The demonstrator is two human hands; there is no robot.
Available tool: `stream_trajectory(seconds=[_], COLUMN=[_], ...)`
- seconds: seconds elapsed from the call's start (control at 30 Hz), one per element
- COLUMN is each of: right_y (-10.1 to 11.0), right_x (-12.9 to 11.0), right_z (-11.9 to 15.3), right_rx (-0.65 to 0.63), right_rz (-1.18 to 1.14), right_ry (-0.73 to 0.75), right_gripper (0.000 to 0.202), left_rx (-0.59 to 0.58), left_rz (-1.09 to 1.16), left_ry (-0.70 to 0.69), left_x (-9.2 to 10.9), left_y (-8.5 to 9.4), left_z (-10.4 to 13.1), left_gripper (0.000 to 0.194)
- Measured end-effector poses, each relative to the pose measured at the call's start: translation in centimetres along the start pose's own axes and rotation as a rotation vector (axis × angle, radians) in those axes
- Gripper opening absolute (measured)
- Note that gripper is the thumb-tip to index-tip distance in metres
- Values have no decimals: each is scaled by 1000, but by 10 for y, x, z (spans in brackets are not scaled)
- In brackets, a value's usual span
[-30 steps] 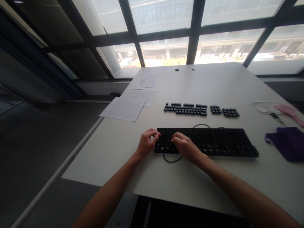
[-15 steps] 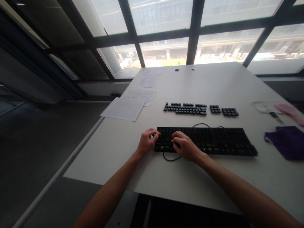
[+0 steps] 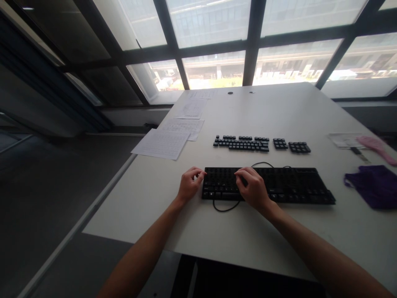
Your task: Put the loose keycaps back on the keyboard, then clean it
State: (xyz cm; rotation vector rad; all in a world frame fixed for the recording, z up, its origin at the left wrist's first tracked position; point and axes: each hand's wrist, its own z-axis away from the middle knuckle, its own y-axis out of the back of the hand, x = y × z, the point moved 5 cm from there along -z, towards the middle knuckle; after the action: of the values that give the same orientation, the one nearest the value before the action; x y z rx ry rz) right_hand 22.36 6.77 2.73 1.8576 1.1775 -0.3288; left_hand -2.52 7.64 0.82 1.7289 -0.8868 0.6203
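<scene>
A black keyboard point(image 3: 288, 186) lies on the white table, with many of its keycaps off and some still along its lower rows. At its left end is my left hand point(image 3: 190, 184), thumb and fingers pinched together by the upper left corner. My right hand point(image 3: 252, 187) is over the left-middle part of the keyboard, its fingers closed in a pinch. Whatever either hand holds is too small to make out. Behind the keyboard, loose black keycaps point(image 3: 248, 144) stand in rows, with two smaller groups point(image 3: 280, 143) point(image 3: 299, 147) to their right.
Printed papers point(image 3: 161, 143) lie at the table's left edge. On the right are a purple cloth pouch point(image 3: 374, 187), a pink object point(image 3: 376, 147), a clear packet point(image 3: 339, 139) and a small dark tool point(image 3: 359, 154). A black cable loops out around the keyboard.
My right hand has moved right along the keyboard, away from my left hand. My left hand has shifted slightly left, off the corner keys.
</scene>
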Motion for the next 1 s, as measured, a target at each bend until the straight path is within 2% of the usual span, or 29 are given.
stream_trajectory(seconds=[0.3, 0.57, 0.83, 1.0], right_y=[4, 14, 16, 14], right_x=[1, 8, 12, 15], right_z=[1, 7, 6, 6], right_rx=[1, 9, 28, 24], right_rz=[28, 32, 43, 58], right_ry=[-22, -64, -97, -108], right_gripper=[19, 19, 20, 20], left_rx=[44, 77, 114, 170], left_rz=[-12, -11, -14, 1], left_ry=[101, 172, 153, 120], left_x=[-11, -14, -16, -6], left_y=[4, 6, 7, 13], left_z=[-5, -3, -4, -12], left_gripper=[27, 36, 47, 50])
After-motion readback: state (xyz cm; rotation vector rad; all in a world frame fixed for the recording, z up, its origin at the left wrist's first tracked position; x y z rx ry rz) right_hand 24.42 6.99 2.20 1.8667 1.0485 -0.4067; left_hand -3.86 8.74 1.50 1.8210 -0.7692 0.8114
